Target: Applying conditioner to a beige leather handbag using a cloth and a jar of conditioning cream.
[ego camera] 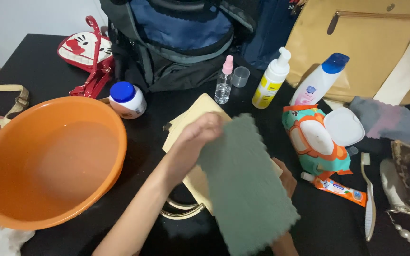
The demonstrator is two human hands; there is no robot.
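A left hand [200, 135] pinched a green cloth [245, 185] above the black table [39, 61]; the right hand [286, 179], mostly hidden, grip unclear, sat beside a teal wipes pack [312, 142].

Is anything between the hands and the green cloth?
No. The left hand already grips the green cloth by its top edge. The right hand is mostly hidden behind the cloth, so its contact with the cloth cannot be seen.

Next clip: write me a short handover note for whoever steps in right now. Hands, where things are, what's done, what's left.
Left hand: pinching the top edge of a grey-green cloth, holding it up.
Right hand: mostly hidden behind the cloth, grip unclear.
Under the cloth: a cream handbag on the black table. Orange basin of water at left.
Done: cloth picked up.
Left: cloth looks dry; whether the handbag was wiped can't be told.
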